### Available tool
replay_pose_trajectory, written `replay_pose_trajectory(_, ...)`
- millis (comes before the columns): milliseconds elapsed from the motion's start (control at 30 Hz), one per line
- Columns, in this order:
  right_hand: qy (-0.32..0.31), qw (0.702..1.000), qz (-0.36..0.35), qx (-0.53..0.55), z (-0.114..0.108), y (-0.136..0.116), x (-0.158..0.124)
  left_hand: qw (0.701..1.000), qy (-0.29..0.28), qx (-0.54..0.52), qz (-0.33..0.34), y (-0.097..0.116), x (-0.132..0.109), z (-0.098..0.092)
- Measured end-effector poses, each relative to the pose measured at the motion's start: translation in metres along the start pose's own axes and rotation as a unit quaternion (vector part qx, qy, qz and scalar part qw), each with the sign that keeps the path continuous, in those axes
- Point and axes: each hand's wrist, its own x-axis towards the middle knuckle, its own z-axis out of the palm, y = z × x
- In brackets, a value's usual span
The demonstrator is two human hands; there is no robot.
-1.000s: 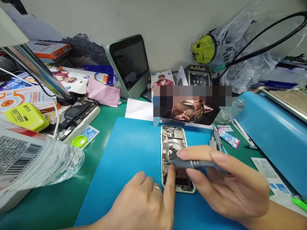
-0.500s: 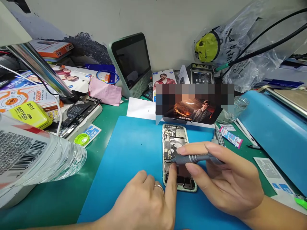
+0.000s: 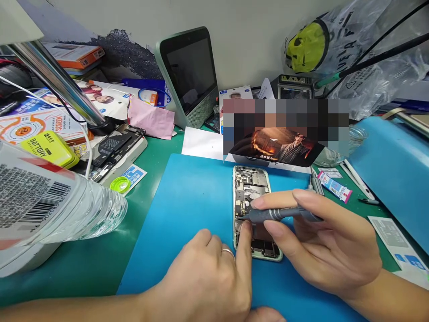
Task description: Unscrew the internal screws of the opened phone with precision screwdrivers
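An opened smartphone (image 3: pixel 240 196) lies face up on the blue mat (image 3: pixel 181 201), its circuit boards and inner parts bare. My right hand (image 3: pixel 330 239) is closed on a dark grey screwdriver (image 3: pixel 275 215), held almost level between thumb and fingers. The screwdriver's narrow end points left and meets the phone near its left edge. My left hand (image 3: pixel 211 273) has its index finger stretched out and resting on the phone just below that end. Its other fingers are curled, and it holds nothing that I can see. A ring (image 3: pixel 228 252) is on one finger.
A propped-up screen (image 3: pixel 275 143) playing video stands behind the phone. At left are a clear bottle (image 3: pixel 100 214), a second opened phone (image 3: pixel 114 150) and a yellow battery box (image 3: pixel 50 150). Tweezers (image 3: pixel 357 179) and a blue case (image 3: pixel 395 179) lie right.
The whole view has shifted slightly, so the phone and both hands appear a little farther right and higher. The grip on the screwdriver and the left finger's place on the phone look the same.
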Motion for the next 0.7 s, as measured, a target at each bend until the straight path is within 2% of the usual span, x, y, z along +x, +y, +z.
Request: replay_pose_trajectory(700,-0.020,1.000,-0.002,-0.002,0.0037,0.0010,0.0040,1.000,-0.012,-0.008,0.000,0.0005,0.0003,-0.0006)
